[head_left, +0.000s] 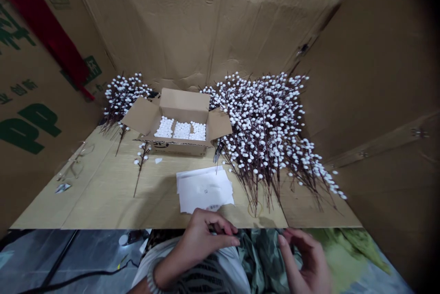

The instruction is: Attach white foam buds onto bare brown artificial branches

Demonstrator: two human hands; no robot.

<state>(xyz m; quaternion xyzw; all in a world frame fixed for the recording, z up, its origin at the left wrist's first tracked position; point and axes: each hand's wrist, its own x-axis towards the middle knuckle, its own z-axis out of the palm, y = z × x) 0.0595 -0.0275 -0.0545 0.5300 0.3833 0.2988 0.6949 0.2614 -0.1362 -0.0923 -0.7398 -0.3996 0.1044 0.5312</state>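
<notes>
From the feed: white paper sheets lie on the cardboard-covered desk, just beyond my left hand. Left fingers are curled at the desk edge; a small dark bit shows at them, can't tell if it's held. Right hand is blurred, just right of the sheets' near side, right fingers loosely curled and part open, nothing visible in them. Beyond the sheets, an open cardboard box holds white-berried stems. Right of the sheets, a big pile of berry stems; left, a single loose stem.
</notes>
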